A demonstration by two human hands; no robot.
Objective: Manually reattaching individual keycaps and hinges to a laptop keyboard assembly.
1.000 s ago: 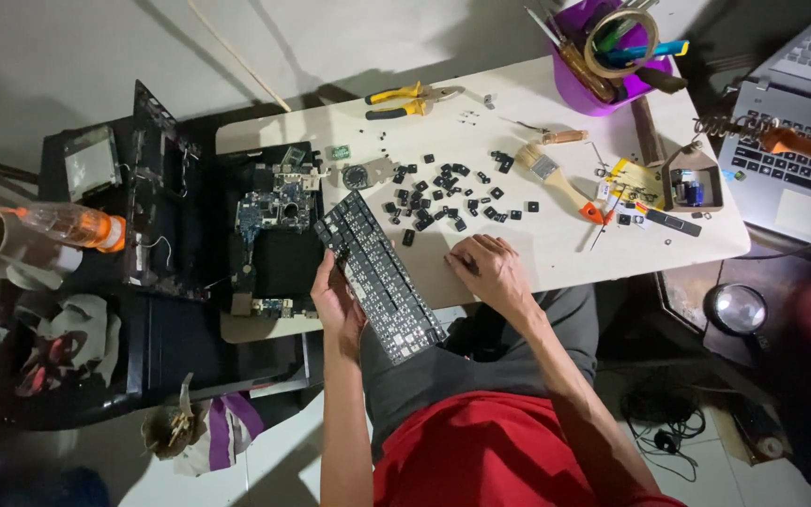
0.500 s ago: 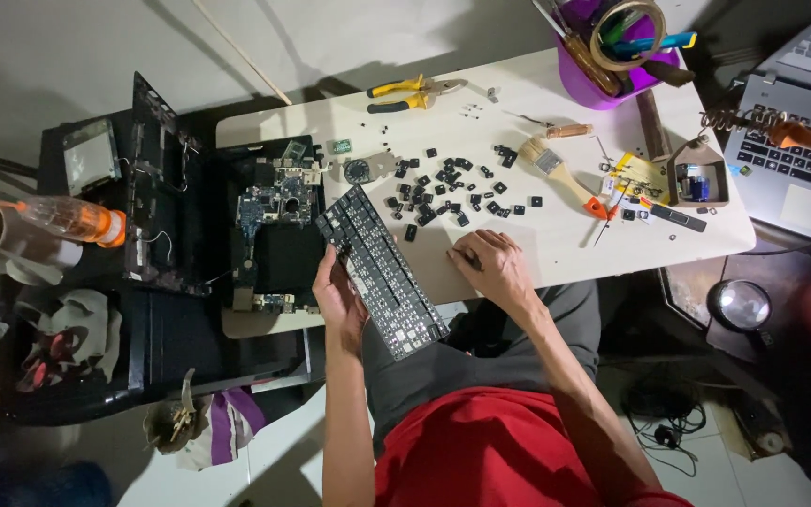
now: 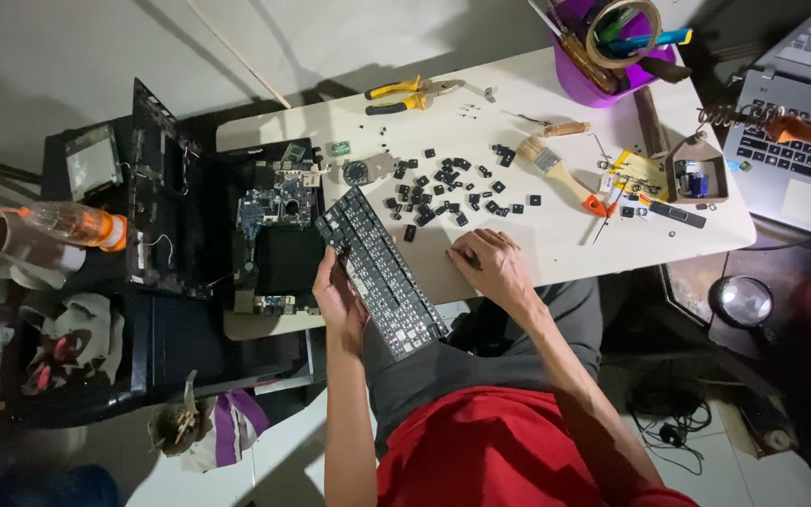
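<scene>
the left hand [image 3: 338, 299] is clamping the keyboard [image 3: 382, 272] edge while the right hand [image 3: 488, 268] is resting flat, fingers apart, and could be scattering loose keycaps [image 3: 443, 192] off the worktop [image 3: 556, 235].

Light is falling brightest on the white table [image 3: 518, 103], everything around it sinking into dimness. Left of the table, the floor corner is going murky and soft. Below the table, shadows are pooling under its edge. Right of the table, a round object [image 3: 742, 300] is catching a small glare. Table-top detail is staying sharp; edges are bending slightly.
</scene>
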